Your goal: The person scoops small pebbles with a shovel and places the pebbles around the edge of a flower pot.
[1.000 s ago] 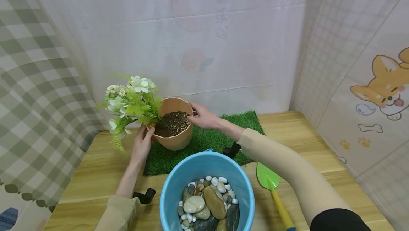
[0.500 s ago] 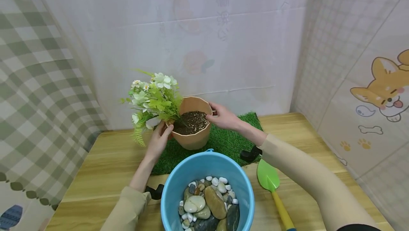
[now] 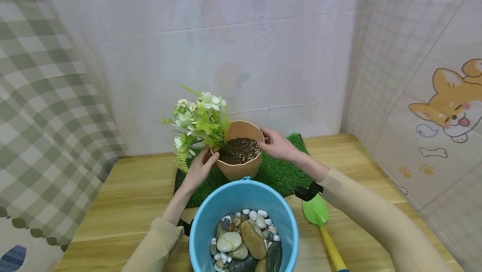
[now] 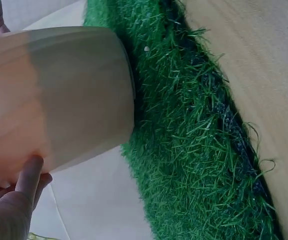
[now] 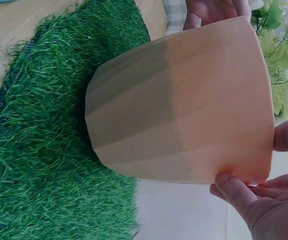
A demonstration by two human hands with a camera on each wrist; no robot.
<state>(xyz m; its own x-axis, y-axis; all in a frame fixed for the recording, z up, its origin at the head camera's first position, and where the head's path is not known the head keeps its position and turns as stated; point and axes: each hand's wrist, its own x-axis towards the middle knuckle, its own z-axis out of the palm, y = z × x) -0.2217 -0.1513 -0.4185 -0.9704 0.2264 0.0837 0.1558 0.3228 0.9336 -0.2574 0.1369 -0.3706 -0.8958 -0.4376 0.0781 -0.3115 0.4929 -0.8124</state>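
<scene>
A peach-coloured flower pot with dark soil inside stands upright over the green turf mat. White and pale-green flowers rise from its left side and lean left over the rim. My left hand grips the rim on the left, below the blooms. On the opposite side my right hand pinches the rim, thumb on the inside. Both wrist views show the pot wall between the hands, its base right at the grass blades.
A blue bucket of pebbles and larger stones stands in front of the pot, its far rim overlapping the mat in the head view. A green trowel with a yellow handle lies on the wooden table to the right. A white cloth wall closes off the back.
Both hands have moved the pot with its flowers to the right along the mat, and slightly nearer the bucket. The grip on the rim has stayed the same.
</scene>
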